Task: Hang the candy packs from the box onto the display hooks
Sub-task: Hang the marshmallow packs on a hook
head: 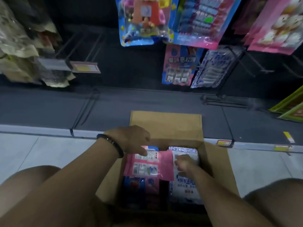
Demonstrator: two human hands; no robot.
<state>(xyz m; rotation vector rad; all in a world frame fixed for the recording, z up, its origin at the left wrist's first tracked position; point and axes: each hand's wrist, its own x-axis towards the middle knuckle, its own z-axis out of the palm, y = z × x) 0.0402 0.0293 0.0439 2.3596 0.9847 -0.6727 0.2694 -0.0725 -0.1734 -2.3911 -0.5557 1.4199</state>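
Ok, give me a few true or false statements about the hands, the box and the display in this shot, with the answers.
1. The left hand and right hand both reach into the cardboard box. True.
2. The dark bracelet sits on the right wrist. False: it is on the left wrist.
3. The left hand pinches the pink pack near its top. True.
4. The box flaps are closed. False: they are open, with packs showing inside.
5. The right hand is raised to a hook. False: it rests on the blue-and-white pack in the box.
6. A hanging blue pack shows on the display above the box. True.
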